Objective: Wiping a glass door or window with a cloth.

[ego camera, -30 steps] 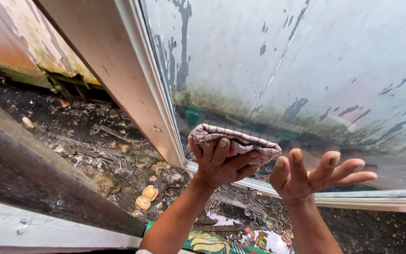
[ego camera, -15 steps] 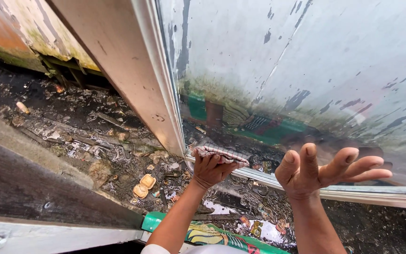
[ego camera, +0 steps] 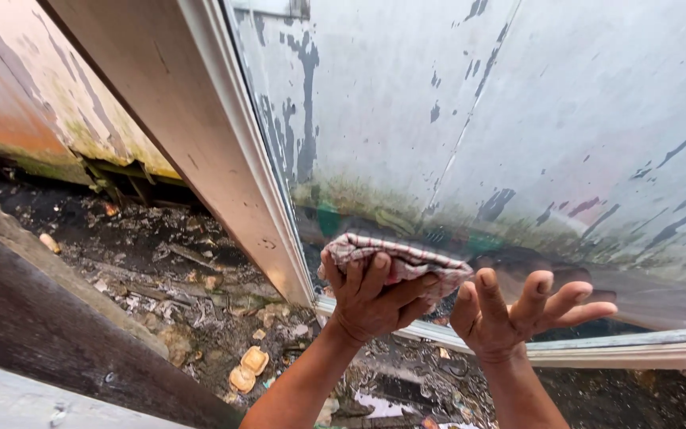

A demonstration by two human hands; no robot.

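Observation:
My left hand [ego camera: 371,298] presses a folded red-and-white checked cloth [ego camera: 406,258] flat against the lower left corner of a dirty glass pane [ego camera: 518,127]. My right hand [ego camera: 510,314] is spread open beside it, palm and fingers resting on the glass just above the bottom rail of the pale window frame [ego camera: 240,183]. The pane reflects a stained, peeling wall, so the glass itself looks grey and streaked.
Below the window lies a dark, wet strip of ground [ego camera: 184,278] littered with rubbish and two yellowish shells [ego camera: 248,369]. A dark wooden ledge [ego camera: 49,334] crosses the lower left. A stained, mossy wall [ego camera: 33,103] stands at upper left.
The left hand with the cloth dropped to the bottom rail, then came back up onto the lower glass. The right hand stayed spread on the pane. The view shifted slightly.

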